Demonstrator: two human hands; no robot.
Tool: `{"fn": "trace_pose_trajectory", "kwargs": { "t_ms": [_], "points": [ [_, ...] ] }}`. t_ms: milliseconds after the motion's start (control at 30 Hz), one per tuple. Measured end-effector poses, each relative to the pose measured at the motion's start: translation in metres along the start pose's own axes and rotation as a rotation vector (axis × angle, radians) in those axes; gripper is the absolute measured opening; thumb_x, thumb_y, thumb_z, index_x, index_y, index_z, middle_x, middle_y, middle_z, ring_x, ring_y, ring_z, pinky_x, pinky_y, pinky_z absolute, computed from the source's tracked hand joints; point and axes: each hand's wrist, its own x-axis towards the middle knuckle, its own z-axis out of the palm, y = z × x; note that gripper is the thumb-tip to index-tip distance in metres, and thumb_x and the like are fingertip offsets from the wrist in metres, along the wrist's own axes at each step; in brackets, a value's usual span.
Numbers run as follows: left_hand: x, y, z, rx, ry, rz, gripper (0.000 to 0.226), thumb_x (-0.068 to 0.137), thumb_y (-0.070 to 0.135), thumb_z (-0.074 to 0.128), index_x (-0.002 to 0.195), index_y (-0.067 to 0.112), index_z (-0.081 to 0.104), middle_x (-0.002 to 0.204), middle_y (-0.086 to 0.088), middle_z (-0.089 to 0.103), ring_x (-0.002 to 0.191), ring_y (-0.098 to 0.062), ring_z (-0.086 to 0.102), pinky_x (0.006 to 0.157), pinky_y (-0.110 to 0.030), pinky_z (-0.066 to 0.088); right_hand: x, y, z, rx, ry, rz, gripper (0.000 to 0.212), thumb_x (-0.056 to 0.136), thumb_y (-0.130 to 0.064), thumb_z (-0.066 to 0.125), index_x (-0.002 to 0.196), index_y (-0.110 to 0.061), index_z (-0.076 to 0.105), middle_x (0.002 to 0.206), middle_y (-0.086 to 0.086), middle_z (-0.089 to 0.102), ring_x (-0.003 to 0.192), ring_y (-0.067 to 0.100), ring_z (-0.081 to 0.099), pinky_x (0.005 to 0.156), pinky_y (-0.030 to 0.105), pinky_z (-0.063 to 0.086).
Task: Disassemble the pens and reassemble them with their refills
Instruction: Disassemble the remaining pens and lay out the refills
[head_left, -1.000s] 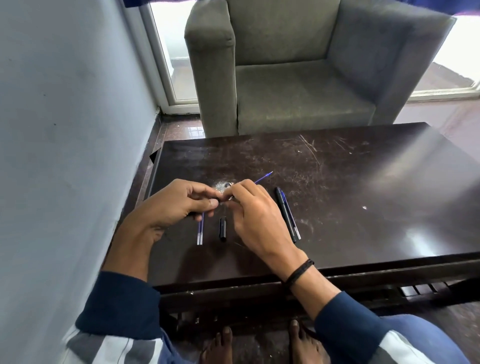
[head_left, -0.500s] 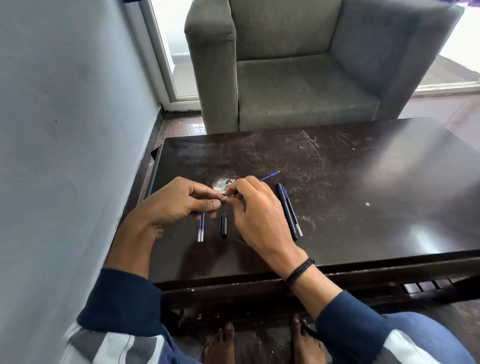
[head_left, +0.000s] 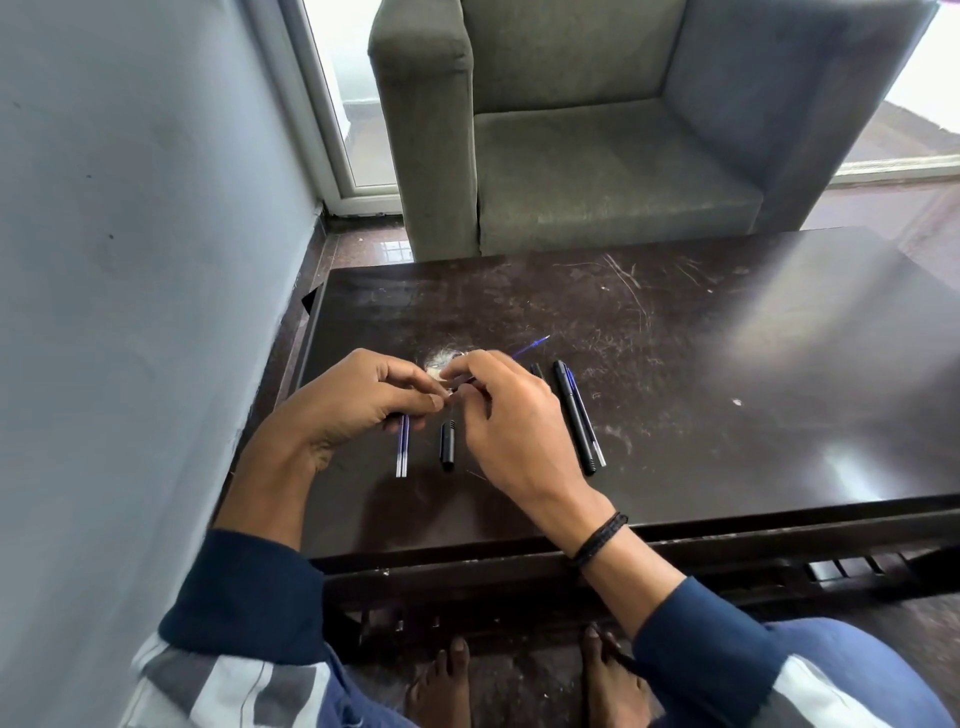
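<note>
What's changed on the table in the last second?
Nothing clear. The left hand and right hand still pinch the blue refill between them, its far end pointing away and right. The loose refills, short black piece and black pen lie where they were on the table; only the camera shifted.

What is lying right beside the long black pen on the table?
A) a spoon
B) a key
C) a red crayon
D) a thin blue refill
D: a thin blue refill lies alongside the long black pen on the table, just right of the right hand.
</note>
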Motion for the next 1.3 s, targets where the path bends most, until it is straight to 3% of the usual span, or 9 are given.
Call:
{"fn": "trace_pose_trajectory", "kwargs": {
  "t_ms": [133, 300, 433, 567, 700, 800, 900, 1000, 1300],
  "points": [
    [0.001, 0.0, -0.001, 0.009, 0.035, -0.018, 0.008, 0.087, 0.007, 0.071, 0.086, 0.006, 0.079, 0.061, -0.01, 0.064, 0.048, -0.002, 0.051, 0.047, -0.012, 0.039, 0.002, 0.006, -0.003, -0.088, -0.004, 0.083, 0.024, 0.092, -0.009, 0.066, 0.113, -0.02, 0.069, 0.127, -0.014, 0.056, 0.087, 0.01, 0.066, 0.077, 0.035, 0.056],
    [0.001, -0.002, -0.001, 0.026, 0.062, -0.017, 0.009, 0.087, 0.006, 0.07, 0.084, 0.006, 0.079, 0.059, -0.009, 0.064, 0.047, -0.001, 0.051, 0.046, -0.012, 0.039, 0.005, 0.006, -0.007, -0.151, -0.046, 0.176, 0.024, 0.095, -0.005, 0.056, 0.103, -0.016, 0.076, 0.111, -0.009, 0.068, 0.095, 0.016, 0.063, 0.083, 0.036, 0.052],
    [0.001, 0.0, 0.001, 0.026, 0.043, -0.011, 0.007, 0.087, 0.006, 0.071, 0.087, 0.006, 0.078, 0.06, -0.008, 0.065, 0.048, -0.001, 0.053, 0.047, -0.012, 0.041, 0.005, 0.001, -0.008, -0.146, -0.149, 0.208, 0.034, 0.097, -0.006, 0.052, 0.118, -0.02, 0.075, 0.119, -0.006, 0.071, 0.111, 0.019, 0.064, 0.093, 0.033, 0.05],
    [0.001, 0.001, 0.003, 0.021, 0.007, 0.016, 0.008, 0.088, 0.013, 0.074, 0.09, 0.008, 0.079, 0.06, -0.004, 0.066, 0.05, 0.0, 0.055, 0.049, -0.012, 0.042, 0.004, 0.001, -0.007, -0.101, -0.25, 0.161, 0.035, 0.097, -0.01, 0.052, 0.118, -0.026, 0.074, 0.119, -0.007, 0.071, 0.11, 0.02, 0.065, 0.093, 0.039, 0.052],
    [0.001, 0.0, 0.002, 0.046, 0.003, 0.019, 0.008, 0.087, 0.015, 0.074, 0.088, 0.008, 0.078, 0.061, -0.007, 0.065, 0.048, -0.001, 0.052, 0.049, -0.012, 0.041, 0.001, 0.002, -0.002, -0.086, -0.217, 0.113, 0.044, 0.092, -0.002, 0.056, 0.131, -0.02, 0.067, 0.144, -0.005, 0.059, 0.122, 0.02, 0.062, 0.1, 0.042, 0.052],
    [0.002, -0.003, -0.001, 0.035, 0.06, -0.01, 0.007, 0.087, 0.013, 0.074, 0.086, 0.008, 0.079, 0.061, -0.009, 0.065, 0.047, 0.0, 0.051, 0.047, -0.012, 0.04, 0.002, 0.004, -0.004, -0.172, -0.101, 0.145, 0.042, 0.091, -0.005, 0.057, 0.129, -0.018, 0.068, 0.145, -0.006, 0.057, 0.112, 0.019, 0.067, 0.094, 0.039, 0.054],
    [0.002, -0.006, -0.002, 0.04, 0.084, -0.026, 0.007, 0.087, 0.012, 0.074, 0.086, 0.006, 0.078, 0.06, -0.007, 0.064, 0.046, 0.0, 0.052, 0.047, -0.012, 0.04, 0.002, 0.005, -0.005, -0.316, -0.05, 0.139, 0.028, 0.093, -0.009, 0.055, 0.111, -0.018, 0.076, 0.123, -0.007, 0.069, 0.097, 0.027, 0.071, 0.079, 0.042, 0.057],
    [0.003, -0.005, 0.001, 0.06, 0.057, -0.026, 0.008, 0.087, 0.012, 0.074, 0.087, 0.006, 0.078, 0.06, -0.006, 0.065, 0.047, 0.0, 0.053, 0.048, -0.012, 0.04, 0.001, 0.005, -0.004, -0.419, -0.087, 0.131, 0.024, 0.092, -0.009, 0.052, 0.1, -0.019, 0.073, 0.105, -0.006, 0.069, 0.081, 0.031, 0.069, 0.064, 0.042, 0.055],
    [0.008, -0.004, 0.008, 0.098, 0.044, 0.012, 0.007, 0.086, 0.013, 0.076, 0.089, 0.008, 0.079, 0.06, -0.003, 0.066, 0.049, 0.0, 0.054, 0.051, -0.012, 0.042, 0.001, -0.002, -0.009, -0.335, -0.111, 0.096, 0.017, 0.096, -0.022, 0.062, 0.11, -0.023, 0.071, 0.11, -0.01, 0.062, 0.079, 0.024, 0.066, 0.062, 0.036, 0.05]
  ]
}}
